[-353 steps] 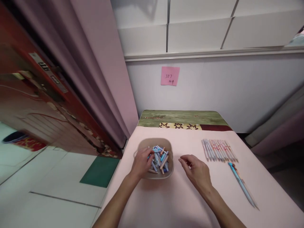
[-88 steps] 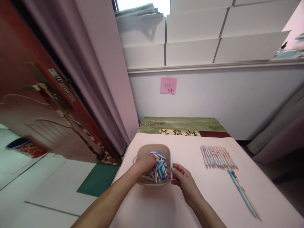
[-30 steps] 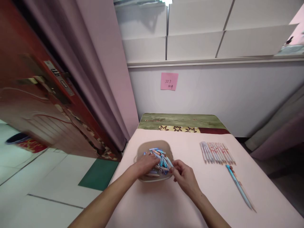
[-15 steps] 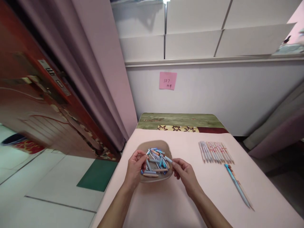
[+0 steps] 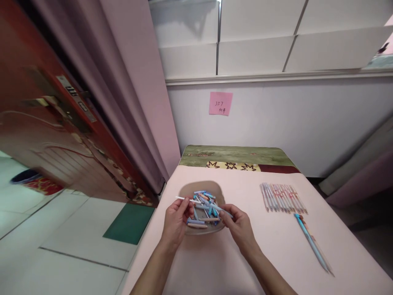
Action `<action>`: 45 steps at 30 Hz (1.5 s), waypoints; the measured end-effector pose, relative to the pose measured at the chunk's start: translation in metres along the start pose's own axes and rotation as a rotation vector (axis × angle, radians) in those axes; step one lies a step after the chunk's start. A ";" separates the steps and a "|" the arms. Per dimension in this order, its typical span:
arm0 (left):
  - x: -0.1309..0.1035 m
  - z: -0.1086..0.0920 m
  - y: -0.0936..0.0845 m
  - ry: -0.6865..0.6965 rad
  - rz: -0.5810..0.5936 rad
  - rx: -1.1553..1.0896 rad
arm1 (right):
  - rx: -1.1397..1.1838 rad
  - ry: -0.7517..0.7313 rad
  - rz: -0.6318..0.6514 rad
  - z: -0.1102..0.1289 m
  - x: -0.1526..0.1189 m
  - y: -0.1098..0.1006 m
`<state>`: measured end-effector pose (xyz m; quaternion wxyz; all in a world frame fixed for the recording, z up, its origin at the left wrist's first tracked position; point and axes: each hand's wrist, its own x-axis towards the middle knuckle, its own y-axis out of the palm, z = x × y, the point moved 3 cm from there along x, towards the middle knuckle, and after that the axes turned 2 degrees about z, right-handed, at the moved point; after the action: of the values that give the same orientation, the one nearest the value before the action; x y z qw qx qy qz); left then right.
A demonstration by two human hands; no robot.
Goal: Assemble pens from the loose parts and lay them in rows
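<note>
A beige bowl (image 5: 187, 189) holds several loose pen parts in blue, white and tan. Over its left side my left hand (image 5: 175, 219) pinches a thin white stick (image 5: 183, 198), which points left and right. My right hand (image 5: 238, 223), at the bowl's right rim, has a light blue pen barrel (image 5: 225, 212) between thumb and fingers. The inner ends of the two pieces come close together above the bowl; whether they touch I cannot tell.
Several pens (image 5: 283, 198) lie side by side in a row at the right of the pink tabletop (image 5: 215, 266). Nearer, two longer pens (image 5: 315, 244) lie slantwise. A pink note (image 5: 220, 103) is on the wall behind.
The white stick now shows lengthwise in my left hand, above the bowl. My right hand has turned the light blue barrel and brought it in over the bowl's rim. The view has shifted slightly.
</note>
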<state>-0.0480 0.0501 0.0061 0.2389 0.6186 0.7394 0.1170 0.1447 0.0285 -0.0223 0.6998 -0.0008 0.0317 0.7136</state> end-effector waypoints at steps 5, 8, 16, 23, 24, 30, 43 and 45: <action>-0.004 -0.003 0.006 -0.005 0.041 0.027 | 0.014 0.001 0.024 -0.002 -0.001 0.005; -0.004 -0.005 0.007 -0.002 0.046 0.042 | 0.019 0.006 0.028 -0.001 -0.002 0.005; -0.003 -0.006 0.005 0.016 0.039 0.077 | 0.036 0.003 0.028 0.001 -0.004 0.006; -0.004 -0.007 0.005 0.017 0.052 0.115 | 0.050 0.019 0.023 0.001 -0.006 0.008; -0.005 -0.006 0.006 0.015 0.056 0.128 | 0.056 0.023 0.022 0.000 -0.006 0.008; -0.007 -0.001 0.012 0.023 0.107 0.244 | 0.155 0.081 0.093 -0.003 -0.007 0.016; -0.010 -0.012 0.014 0.113 0.038 0.366 | 0.161 0.236 0.248 0.005 -0.015 0.025; -0.013 -0.017 0.016 0.148 0.012 0.389 | 0.199 0.235 0.262 0.008 -0.016 0.028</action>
<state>-0.0410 0.0425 0.0309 0.0592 0.6470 0.7600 0.0188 0.1177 0.0125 -0.0123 0.5891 -0.0107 0.1836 0.7868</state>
